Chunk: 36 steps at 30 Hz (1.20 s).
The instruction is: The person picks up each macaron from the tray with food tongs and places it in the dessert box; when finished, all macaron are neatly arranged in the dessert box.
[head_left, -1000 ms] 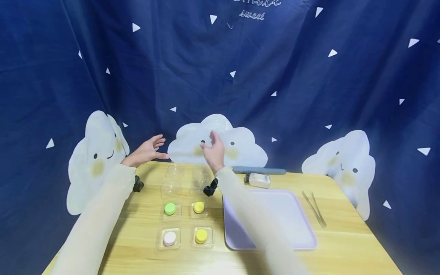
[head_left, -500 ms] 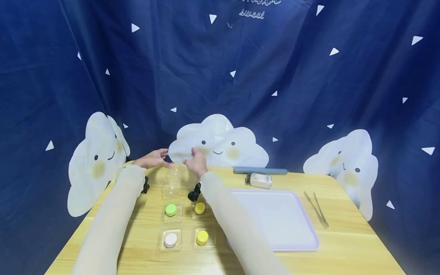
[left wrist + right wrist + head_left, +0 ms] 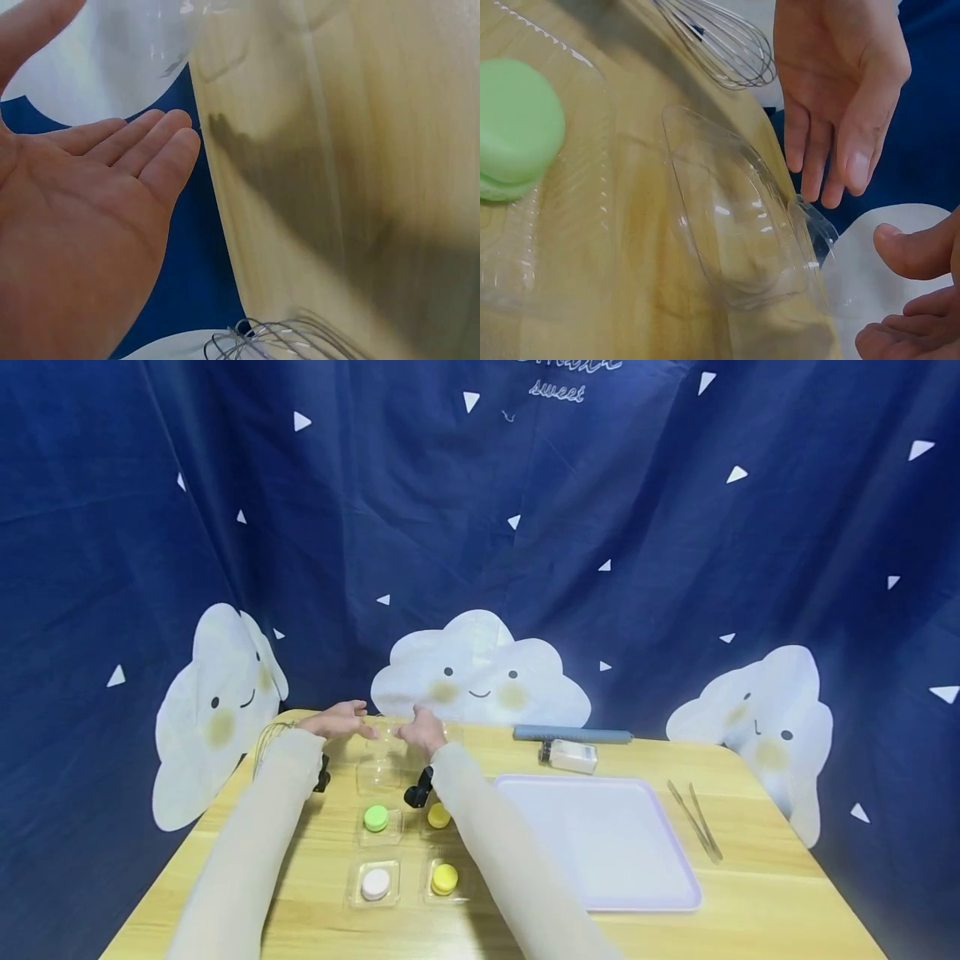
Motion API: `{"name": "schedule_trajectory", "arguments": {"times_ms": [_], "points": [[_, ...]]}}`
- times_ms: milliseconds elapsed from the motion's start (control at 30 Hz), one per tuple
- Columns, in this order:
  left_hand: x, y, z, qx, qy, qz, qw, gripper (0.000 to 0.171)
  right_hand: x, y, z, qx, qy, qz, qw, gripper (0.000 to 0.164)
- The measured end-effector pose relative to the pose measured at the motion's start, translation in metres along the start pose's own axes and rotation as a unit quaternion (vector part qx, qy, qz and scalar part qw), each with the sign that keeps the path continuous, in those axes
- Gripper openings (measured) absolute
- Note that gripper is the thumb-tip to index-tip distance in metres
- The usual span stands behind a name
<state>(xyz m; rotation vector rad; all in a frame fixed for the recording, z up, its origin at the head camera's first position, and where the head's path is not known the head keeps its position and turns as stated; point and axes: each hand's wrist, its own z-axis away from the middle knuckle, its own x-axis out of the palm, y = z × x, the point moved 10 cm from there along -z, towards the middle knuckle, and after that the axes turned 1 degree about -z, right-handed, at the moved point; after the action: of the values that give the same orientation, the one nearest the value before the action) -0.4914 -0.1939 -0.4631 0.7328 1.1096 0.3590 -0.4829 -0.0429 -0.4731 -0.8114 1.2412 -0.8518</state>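
Note:
My left hand (image 3: 341, 722) and right hand (image 3: 423, 729) face each other at the table's far edge, fingers extended. Between them sits a clear plastic lid (image 3: 384, 735), with a similar lid (image 3: 378, 773) nearer me. In the right wrist view, the thumb and fingers of my right hand (image 3: 919, 292) are spread apart, and a clear domed lid (image 3: 735, 217) lies close by. The left palm (image 3: 82, 225) shows bare in the left wrist view. Closer to me, a green macaron (image 3: 377, 817), a pale pink one (image 3: 376, 884) and two yellow macarons (image 3: 445, 879) sit in clear trays.
A wire whisk (image 3: 720, 45) lies by the left sleeve. On the right are a lilac tray (image 3: 600, 910), metal tongs (image 3: 696, 822), a white bottle with a black cap (image 3: 572, 756) and a grey-blue roll (image 3: 573, 734). A blue curtain (image 3: 480, 527) hangs behind the table.
Both hands have come down toward the far lids and closer together; the right has moved left. The macarons and trays have stayed in place.

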Motion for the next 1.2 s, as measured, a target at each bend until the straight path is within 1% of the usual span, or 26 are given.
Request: {"name": "schedule_trajectory", "arguments": {"times_ms": [167, 367, 533, 733, 1000, 1200], "points": [[0.005, -0.001, -0.002, -0.007, -0.002, -0.016, 0.9998, 0.096, 0.004, 0.005, 0.001, 0.009, -0.007, 0.013, 1.0, 0.079], [0.008, -0.004, -0.003, -0.022, -0.006, -0.012, 0.9997, 0.096, 0.007, 0.01, -0.001, 0.019, -0.014, 0.014, 1.0, 0.079], [0.011, -0.007, -0.005, -0.019, -0.01, -0.024, 0.9995, 0.097, 0.011, 0.014, -0.001, 0.029, -0.024, 0.014, 0.999, 0.078], [0.014, -0.009, -0.007, -0.017, -0.014, -0.042, 0.9989, 0.095, 0.015, 0.018, -0.001, 0.039, -0.027, 0.01, 0.999, 0.078], [0.019, -0.004, -0.008, -0.015, -0.019, -0.017, 0.9996, 0.094, 0.017, 0.017, -0.001, 0.027, -0.027, 0.027, 0.999, 0.077], [0.018, -0.002, -0.008, -0.009, -0.012, -0.01, 0.9998, 0.094, 0.02, 0.014, -0.001, 0.02, -0.035, 0.025, 0.999, 0.075]]}}
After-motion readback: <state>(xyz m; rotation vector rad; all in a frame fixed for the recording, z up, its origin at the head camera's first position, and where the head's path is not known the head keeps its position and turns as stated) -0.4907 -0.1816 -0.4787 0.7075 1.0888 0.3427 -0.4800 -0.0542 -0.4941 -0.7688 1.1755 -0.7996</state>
